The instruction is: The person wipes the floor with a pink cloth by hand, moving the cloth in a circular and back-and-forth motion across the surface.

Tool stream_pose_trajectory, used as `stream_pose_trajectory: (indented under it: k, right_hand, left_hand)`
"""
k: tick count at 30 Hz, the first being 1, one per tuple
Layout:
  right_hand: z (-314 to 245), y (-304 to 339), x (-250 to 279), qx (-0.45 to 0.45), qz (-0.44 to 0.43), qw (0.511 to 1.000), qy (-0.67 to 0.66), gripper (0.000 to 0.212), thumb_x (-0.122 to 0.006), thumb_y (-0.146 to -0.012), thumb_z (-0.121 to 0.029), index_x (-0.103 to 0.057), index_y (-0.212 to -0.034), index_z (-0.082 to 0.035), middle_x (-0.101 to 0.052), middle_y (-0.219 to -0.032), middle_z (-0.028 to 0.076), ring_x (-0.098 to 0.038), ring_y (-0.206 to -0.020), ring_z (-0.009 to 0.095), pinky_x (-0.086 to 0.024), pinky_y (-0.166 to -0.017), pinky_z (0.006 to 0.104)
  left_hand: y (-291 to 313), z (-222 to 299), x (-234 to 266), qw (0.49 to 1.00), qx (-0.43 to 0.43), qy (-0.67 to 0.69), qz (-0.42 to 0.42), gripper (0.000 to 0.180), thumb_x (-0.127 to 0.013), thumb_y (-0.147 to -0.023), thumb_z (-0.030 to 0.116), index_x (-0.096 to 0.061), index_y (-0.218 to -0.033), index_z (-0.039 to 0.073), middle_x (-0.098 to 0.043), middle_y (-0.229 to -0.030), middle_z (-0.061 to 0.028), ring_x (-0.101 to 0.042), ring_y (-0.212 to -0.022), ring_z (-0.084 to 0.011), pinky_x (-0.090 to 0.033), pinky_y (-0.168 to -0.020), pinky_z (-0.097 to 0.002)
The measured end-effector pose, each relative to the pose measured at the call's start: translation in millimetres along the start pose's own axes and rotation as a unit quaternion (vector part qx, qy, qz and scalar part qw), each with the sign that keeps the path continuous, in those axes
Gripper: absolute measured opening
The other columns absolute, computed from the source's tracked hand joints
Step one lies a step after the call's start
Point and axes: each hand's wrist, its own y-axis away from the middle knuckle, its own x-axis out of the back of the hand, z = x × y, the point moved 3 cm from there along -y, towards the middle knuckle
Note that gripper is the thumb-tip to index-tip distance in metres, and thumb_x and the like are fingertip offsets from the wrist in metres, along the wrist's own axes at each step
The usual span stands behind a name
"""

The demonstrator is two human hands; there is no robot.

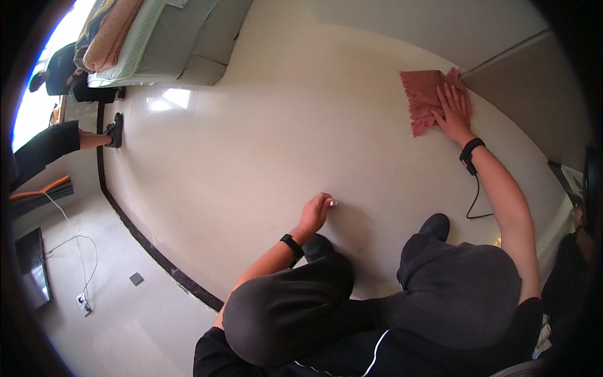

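Observation:
My right hand [453,113] lies flat with its fingers spread on a reddish-pink cloth [418,94] with frayed edges. The cloth is spread on the pale floor [264,132], against the base of a grey panel at the far right. In front of my left knee, my left hand [314,213] is closed just above the floor. A small whitish thing [333,203] sticks out between its fingertips, too small to name.
A bed [188,47] with a folded pinkish blanket [113,34] stands at the far left. Two people are at the left edge, one with a shoe [115,131] on the floor. A dark skirting [157,257] runs along the left wall, where cords hang by a socket [83,305].

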Motion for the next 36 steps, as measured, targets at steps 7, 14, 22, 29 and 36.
stream_pose_trajectory:
  k: [7, 14, 22, 29, 36]
  right_hand:
    - [4, 1, 4, 0.003, 0.025, 1.000, 0.007, 0.078, -0.053, -0.104, -0.049, -0.018, -0.167, -0.020, -0.016, -0.174, 0.009, -0.011, -0.161, 0.030, -0.008, -0.129, 0.0523]
    - [-6, 2, 6, -0.017, -0.009, 1.000, 0.006, 0.077, -0.050, -0.105, -0.053, -0.018, -0.167, -0.021, -0.016, -0.174, 0.008, -0.010, -0.161, 0.028, -0.006, -0.130, 0.0480]
    - [-4, 3, 10, -0.014, 0.003, 1.000, -0.009, 0.077, -0.049, -0.105, -0.055, -0.019, -0.167, -0.020, -0.014, -0.174, 0.008, -0.009, -0.161, 0.028, -0.006, -0.129, 0.0500]
    - [-3, 6, 10, -0.034, -0.019, 0.999, -0.021, 0.079, -0.049, -0.104, -0.053, -0.018, -0.167, -0.018, -0.012, -0.175, 0.010, -0.006, -0.161, 0.031, -0.004, -0.129, 0.0528]
    - [-36, 36, 12, -0.019, -0.109, 0.991, -0.081, 0.090, -0.062, -0.096, -0.050, -0.017, -0.167, -0.016, -0.010, -0.174, 0.014, -0.002, -0.161, 0.033, -0.003, -0.128, 0.0571]
  left_hand:
    - [-13, -2, 14, 1.000, 0.018, 0.008, 0.014, 0.023, -0.046, -0.111, 0.021, -0.056, -0.103, 0.002, -0.069, -0.078, -0.0120, -0.069, -0.073, -0.0266, -0.055, -0.071, -0.0375]
    - [-10, -10, 17, 0.999, 0.046, 0.012, 0.011, 0.025, -0.052, -0.109, 0.023, -0.059, -0.097, 0.002, -0.066, -0.073, -0.0101, -0.065, -0.065, -0.0212, -0.053, -0.064, -0.0352]
    - [-11, -9, 10, 0.998, 0.063, 0.031, 0.001, 0.022, -0.060, -0.105, 0.019, -0.065, -0.095, 0.000, -0.070, -0.076, -0.0083, -0.068, -0.073, -0.0167, -0.055, -0.071, -0.0319]
    - [-18, -11, 5, 0.992, 0.077, 0.101, 0.011, 0.012, -0.064, -0.104, 0.009, -0.070, -0.101, -0.001, -0.071, -0.092, -0.0043, -0.068, -0.082, -0.0117, -0.056, -0.077, -0.0269]
    - [-16, -16, 6, 0.991, 0.079, 0.109, -0.020, 0.013, -0.068, -0.100, 0.005, -0.069, -0.090, -0.004, -0.071, -0.100, -0.0078, -0.070, -0.081, -0.0136, -0.058, -0.077, -0.0275]
